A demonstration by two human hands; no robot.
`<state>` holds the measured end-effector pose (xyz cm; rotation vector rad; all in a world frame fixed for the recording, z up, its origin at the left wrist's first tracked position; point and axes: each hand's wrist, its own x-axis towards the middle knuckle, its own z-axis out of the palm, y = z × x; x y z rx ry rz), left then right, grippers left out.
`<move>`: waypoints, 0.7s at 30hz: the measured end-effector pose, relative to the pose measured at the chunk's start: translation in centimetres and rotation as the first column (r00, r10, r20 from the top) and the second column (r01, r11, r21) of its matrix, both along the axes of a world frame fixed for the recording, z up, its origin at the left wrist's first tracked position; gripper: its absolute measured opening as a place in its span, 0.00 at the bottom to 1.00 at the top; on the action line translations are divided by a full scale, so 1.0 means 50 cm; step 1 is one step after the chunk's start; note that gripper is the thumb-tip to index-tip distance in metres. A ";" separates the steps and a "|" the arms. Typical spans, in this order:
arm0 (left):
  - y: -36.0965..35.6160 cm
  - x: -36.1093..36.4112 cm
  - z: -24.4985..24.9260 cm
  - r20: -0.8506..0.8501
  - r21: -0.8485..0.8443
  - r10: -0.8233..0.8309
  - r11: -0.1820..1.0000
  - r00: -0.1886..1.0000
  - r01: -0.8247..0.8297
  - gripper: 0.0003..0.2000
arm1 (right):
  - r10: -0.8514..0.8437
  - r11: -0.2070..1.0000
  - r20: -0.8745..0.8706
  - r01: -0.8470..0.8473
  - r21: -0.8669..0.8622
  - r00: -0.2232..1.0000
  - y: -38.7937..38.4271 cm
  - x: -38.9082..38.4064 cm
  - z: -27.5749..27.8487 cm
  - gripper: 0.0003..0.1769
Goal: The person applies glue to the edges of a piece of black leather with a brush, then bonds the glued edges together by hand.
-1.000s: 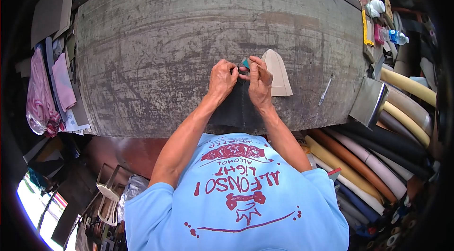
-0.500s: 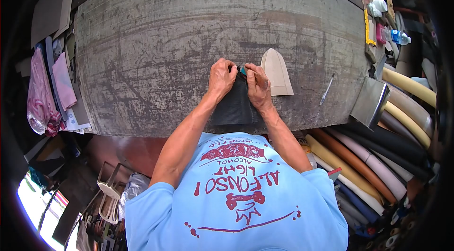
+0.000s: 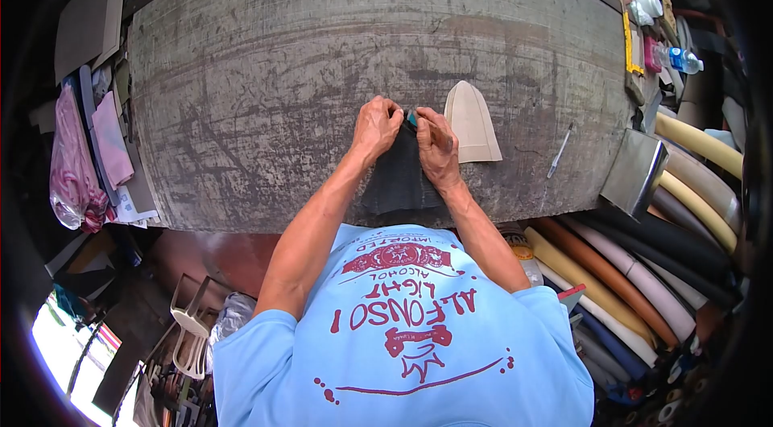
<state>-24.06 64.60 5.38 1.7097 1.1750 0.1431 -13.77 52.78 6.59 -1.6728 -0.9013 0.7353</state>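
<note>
So the left hand's (image 3: 374, 133) fingers look pinched together on the far end of the black piece (image 3: 394, 188), thumb against forefinger as far as I can see. The right hand (image 3: 439, 152) is right beside it, fingers curled in around a little teal thing (image 3: 412, 118). Can't tell what that is, too small and half covered. My guess is the left grip is there to steady that end while the right works the small bit against it, and having both hands so close probably stops the stuff slipping.

The black piece runs back from the fingers toward the person's blue shirt (image 3: 419, 322), wider at the near end and lying on the table (image 3: 282, 89), close to the near edge. Handy spot, no stretching needed.

Just right of the right hand there's a beige piece (image 3: 473, 125), flat, rounded tip pointing away, easy to reach I'd say. Further right is a pen (image 3: 560, 151), and by the table's right side a metal box (image 3: 632, 173).
</note>
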 end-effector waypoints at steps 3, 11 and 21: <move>0.009 -0.003 0.004 -0.026 0.005 -0.090 0.996 0.996 0.090 0.13 | 0.020 0.999 -0.037 -0.022 -0.038 0.999 -0.006 0.002 -0.014 0.11; 0.010 0.003 0.000 -0.087 0.138 -0.178 0.972 0.980 0.188 0.11 | 0.001 0.997 -0.097 -0.009 -0.077 0.995 -0.002 0.010 0.004 0.14; 0.023 -0.005 -0.012 -0.026 0.076 -0.183 0.980 0.983 0.184 0.11 | 0.031 0.999 -0.032 -0.032 -0.011 0.999 -0.008 0.003 -0.019 0.13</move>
